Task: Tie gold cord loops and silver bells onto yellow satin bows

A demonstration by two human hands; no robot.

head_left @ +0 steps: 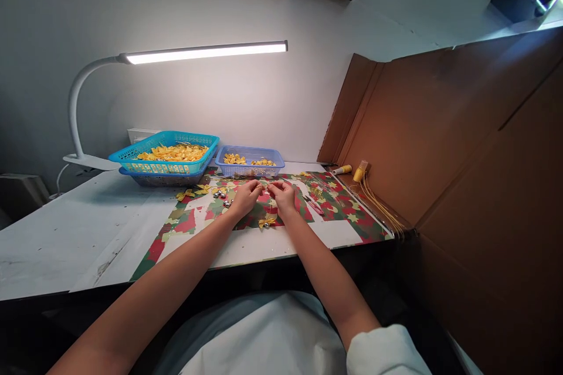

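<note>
Close together over the middle of the patterned sheet, my left hand [247, 197] and my right hand [282, 195] both have their fingertips pinched. Between them is a small bit of thin gold cord, mostly hidden by the fingers. A faint line of it runs down toward a gold ribbon bow [267, 221] with a small silver bell, just below my hands. Left of my left hand lie several silver bells [219, 194] and some loose gold bows [185, 194]. Pink-handled snips [315, 205] lie right of my right hand.
A turquoise basket [164, 136] heaped with gold bows sits on a blue one at the back left. Beside it stands a periwinkle basket [248, 169] with gold pieces. Gold cords [382, 207] trail near a cardboard wall [440, 129]. A lamp [206, 53] shines overhead.
</note>
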